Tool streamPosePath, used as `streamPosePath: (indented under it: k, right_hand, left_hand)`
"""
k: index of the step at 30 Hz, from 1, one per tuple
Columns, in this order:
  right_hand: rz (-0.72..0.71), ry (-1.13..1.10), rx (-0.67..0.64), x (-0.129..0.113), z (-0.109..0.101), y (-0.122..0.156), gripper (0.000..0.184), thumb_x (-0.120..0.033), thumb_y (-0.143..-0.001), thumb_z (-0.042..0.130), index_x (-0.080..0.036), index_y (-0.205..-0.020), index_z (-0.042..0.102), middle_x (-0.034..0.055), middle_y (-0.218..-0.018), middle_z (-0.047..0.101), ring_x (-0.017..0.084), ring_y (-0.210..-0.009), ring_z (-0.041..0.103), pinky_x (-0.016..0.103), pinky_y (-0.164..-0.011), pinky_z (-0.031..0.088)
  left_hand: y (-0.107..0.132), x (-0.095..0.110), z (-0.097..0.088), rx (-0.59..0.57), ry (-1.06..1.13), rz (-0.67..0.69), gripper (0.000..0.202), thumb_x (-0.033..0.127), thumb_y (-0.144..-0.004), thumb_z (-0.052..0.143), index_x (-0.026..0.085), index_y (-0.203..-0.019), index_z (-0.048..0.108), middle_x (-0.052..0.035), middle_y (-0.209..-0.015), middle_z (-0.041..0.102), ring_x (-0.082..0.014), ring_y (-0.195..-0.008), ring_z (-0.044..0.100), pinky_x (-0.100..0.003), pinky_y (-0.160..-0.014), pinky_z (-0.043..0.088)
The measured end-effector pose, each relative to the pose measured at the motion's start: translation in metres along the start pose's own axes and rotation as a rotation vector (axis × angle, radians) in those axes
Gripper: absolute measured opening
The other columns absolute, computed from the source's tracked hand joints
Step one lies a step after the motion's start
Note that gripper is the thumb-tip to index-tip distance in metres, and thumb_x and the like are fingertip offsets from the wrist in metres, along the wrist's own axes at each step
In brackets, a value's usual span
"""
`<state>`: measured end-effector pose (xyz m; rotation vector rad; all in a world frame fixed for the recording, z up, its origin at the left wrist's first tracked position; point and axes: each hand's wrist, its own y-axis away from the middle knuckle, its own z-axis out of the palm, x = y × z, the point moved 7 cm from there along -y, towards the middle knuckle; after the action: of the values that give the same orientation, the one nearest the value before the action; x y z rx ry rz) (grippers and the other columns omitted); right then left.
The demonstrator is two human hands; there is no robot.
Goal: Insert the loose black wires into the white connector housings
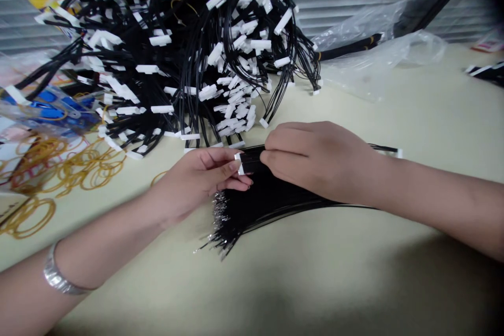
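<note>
Between the thumb and fingers of my left hand [210, 170] is a white plug connector [240, 164], held by its edge. Black wires [252, 160] run from it to the right, into the closed fingers of my right hand [311, 160]. Those fingers pinch the wires a short way behind the connector. Beneath both hands lies a thick bundle of loose black wires [275, 194], its bare metal-tipped ends fanned out at the left. Past my right wrist, a white connector [400, 153] ends a few wires. My right fingertips are partly hidden.
A big heap of black cables with white connectors [236, 100] fills the back. Yellow rubber bands [90, 168] are scattered at left beside a bag with blue-handled tools [51, 105]. Clear plastic bags [378, 68] and a tied black cable bundle [350, 48] lie behind, on the pale table [444, 115].
</note>
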<state>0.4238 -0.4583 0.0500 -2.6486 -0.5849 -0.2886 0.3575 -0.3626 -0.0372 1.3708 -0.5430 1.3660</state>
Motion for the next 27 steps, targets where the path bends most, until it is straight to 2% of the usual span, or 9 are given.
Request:
streamPosePath:
  k: [2, 8, 11, 14, 17, 19, 21, 23, 27]
  right_hand:
    - [-0.027, 0.005, 0.048, -0.002, -0.001, 0.001, 0.026, -0.011, -0.086, 0.041, -0.012, -0.07, 0.061, 0.0038, -0.072, 0.052, 0.013, -0.067, 0.044, 0.025, -0.052, 0.031]
    - [-0.02, -0.001, 0.081, -0.003, 0.001, -0.001, 0.027, -0.013, -0.087, 0.042, -0.012, -0.068, 0.06, 0.0042, -0.069, 0.053, 0.014, -0.065, 0.045, 0.026, -0.051, 0.031]
    - [0.009, -0.006, -0.002, 0.002, 0.005, -0.002, 0.023, -0.012, -0.086, 0.043, -0.012, -0.075, 0.063, 0.0039, -0.073, 0.054, 0.014, -0.068, 0.046, 0.026, -0.054, 0.034]
    - [0.028, -0.064, -0.132, 0.009, 0.006, -0.002, 0.021, -0.017, -0.086, 0.047, -0.013, -0.073, 0.063, 0.0041, -0.074, 0.056, 0.015, -0.072, 0.049, 0.028, -0.066, 0.041]
    - [0.149, -0.123, -0.217, 0.019, 0.002, -0.001, 0.021, -0.032, -0.084, 0.054, -0.013, -0.084, 0.064, 0.0067, -0.088, 0.059, 0.018, -0.079, 0.052, 0.033, -0.073, 0.044]
    - [0.258, -0.164, -0.263, 0.025, 0.001, 0.001, 0.032, -0.038, -0.079, 0.06, -0.013, -0.098, 0.062, 0.008, -0.098, 0.057, 0.021, -0.086, 0.053, 0.035, -0.075, 0.045]
    - [0.279, -0.206, -0.304, 0.023, 0.002, 0.001, 0.034, -0.036, -0.078, 0.061, -0.014, -0.105, 0.06, 0.0066, -0.1, 0.058, 0.021, -0.091, 0.053, 0.036, -0.08, 0.044]
    - [0.278, -0.255, -0.322, 0.02, 0.002, -0.001, 0.024, -0.028, -0.082, 0.055, -0.016, -0.102, 0.06, 0.0038, -0.095, 0.059, 0.018, -0.088, 0.054, 0.034, -0.082, 0.043]
    - [0.443, -0.431, -0.253, 0.028, -0.006, -0.001, 0.015, -0.02, -0.08, 0.05, -0.017, -0.091, 0.06, -0.0004, -0.086, 0.06, 0.012, -0.079, 0.053, 0.026, -0.072, 0.043]
  left_hand:
    - [0.0, 0.0, 0.0, -0.006, -0.013, 0.002, 0.022, 0.024, -0.073, 0.067, 0.009, -0.087, 0.06, -0.0032, -0.071, 0.065, -0.0074, -0.065, 0.063, -0.013, -0.064, 0.056]
    - [-0.001, 0.001, -0.001, 0.0, -0.034, 0.01, 0.024, 0.027, -0.072, 0.069, 0.009, -0.086, 0.061, -0.0034, -0.072, 0.065, -0.0083, -0.067, 0.064, -0.014, -0.065, 0.055]
    - [-0.001, 0.001, -0.001, 0.005, -0.015, -0.001, 0.024, 0.026, -0.072, 0.07, 0.01, -0.086, 0.061, -0.0035, -0.072, 0.065, -0.0077, -0.065, 0.063, -0.013, -0.064, 0.055]
    - [-0.002, -0.001, -0.002, 0.003, 0.024, -0.019, 0.023, 0.024, -0.072, 0.069, 0.009, -0.088, 0.061, -0.0039, -0.072, 0.065, -0.0076, -0.064, 0.063, -0.013, -0.063, 0.055]
    - [-0.002, 0.0, -0.002, 0.001, 0.042, -0.02, 0.031, 0.022, -0.073, 0.068, 0.011, -0.101, 0.06, -0.0044, -0.075, 0.065, -0.0088, -0.066, 0.064, -0.015, -0.063, 0.055]
    - [0.0, 0.001, -0.002, -0.003, 0.045, -0.009, 0.039, 0.021, -0.074, 0.067, 0.013, -0.111, 0.057, -0.0046, -0.076, 0.065, -0.0096, -0.068, 0.064, -0.016, -0.064, 0.056]
    - [0.002, 0.005, -0.001, -0.012, 0.053, 0.003, 0.041, 0.021, -0.073, 0.068, 0.014, -0.112, 0.056, -0.0043, -0.076, 0.065, -0.01, -0.068, 0.064, -0.017, -0.064, 0.056]
    - [0.006, 0.01, 0.001, -0.021, 0.064, 0.025, 0.039, 0.022, -0.071, 0.069, 0.013, -0.107, 0.057, -0.0035, -0.075, 0.064, -0.0097, -0.067, 0.063, -0.017, -0.063, 0.055]
    - [0.012, 0.025, 0.006, -0.014, 0.048, 0.118, 0.042, 0.028, -0.071, 0.07, 0.015, -0.108, 0.056, -0.0025, -0.075, 0.063, -0.0092, -0.067, 0.062, -0.015, -0.058, 0.053]
